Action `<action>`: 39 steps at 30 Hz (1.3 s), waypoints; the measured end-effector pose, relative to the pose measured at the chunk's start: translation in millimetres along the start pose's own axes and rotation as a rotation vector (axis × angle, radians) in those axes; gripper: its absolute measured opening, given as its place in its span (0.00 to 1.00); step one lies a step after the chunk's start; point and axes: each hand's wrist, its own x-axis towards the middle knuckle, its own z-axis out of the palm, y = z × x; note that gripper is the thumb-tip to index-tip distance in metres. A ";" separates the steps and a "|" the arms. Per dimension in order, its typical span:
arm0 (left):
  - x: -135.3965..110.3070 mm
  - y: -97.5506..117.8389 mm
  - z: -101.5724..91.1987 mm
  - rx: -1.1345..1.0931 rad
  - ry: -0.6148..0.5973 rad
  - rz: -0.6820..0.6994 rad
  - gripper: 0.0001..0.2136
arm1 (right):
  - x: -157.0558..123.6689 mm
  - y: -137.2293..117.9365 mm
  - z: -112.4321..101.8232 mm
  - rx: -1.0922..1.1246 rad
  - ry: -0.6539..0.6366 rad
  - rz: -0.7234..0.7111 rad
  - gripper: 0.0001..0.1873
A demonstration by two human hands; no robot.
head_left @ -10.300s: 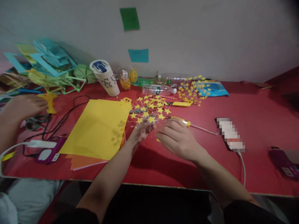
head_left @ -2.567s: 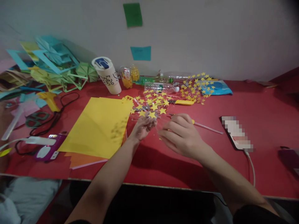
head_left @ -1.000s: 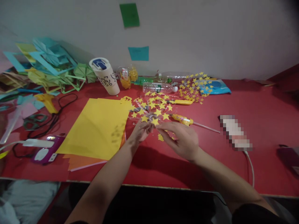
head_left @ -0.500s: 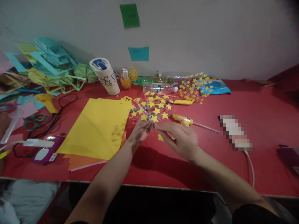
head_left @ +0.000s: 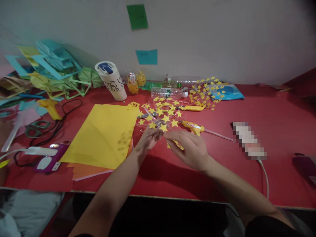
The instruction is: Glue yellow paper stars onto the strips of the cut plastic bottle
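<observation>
My left hand is closed around the base of a clear plastic piece with yellow stars, its strips fanning up and outward. My right hand pinches at the near edge of this piece, fingertips just below a yellow star. What exactly lies between those fingertips is too small to make out. Behind the right fingers, several loose yellow stars lie partly hidden on the red table. A yellow glue gun with a clear glue stick rests just beyond the right hand.
Yellow paper sheets lie left. Behind stand a white tumbler, clear bottles and another star-covered plastic piece. A yellow-handled cutter lies near them. Folded paper shapes, a second glue gun and a purple power strip occupy the left; a phone, right.
Both hands stay at nearly the same place. The starred plastic piece has shifted very slightly, and my right hand has moved a little left and down.
</observation>
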 end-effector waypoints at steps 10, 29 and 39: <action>2.2 -2.9 -4.1 -0.032 -0.003 -0.015 0.14 | 1.2 -1.1 -0.7 0.000 0.006 -0.005 0.07; 1.5 1.4 -2.4 -0.057 0.045 -0.023 0.11 | 2.4 0.8 -0.7 -0.131 0.015 -0.012 0.08; -2.9 5.1 5.1 -0.041 0.013 -0.029 0.10 | 1.9 3.1 3.5 -0.214 0.038 0.036 0.10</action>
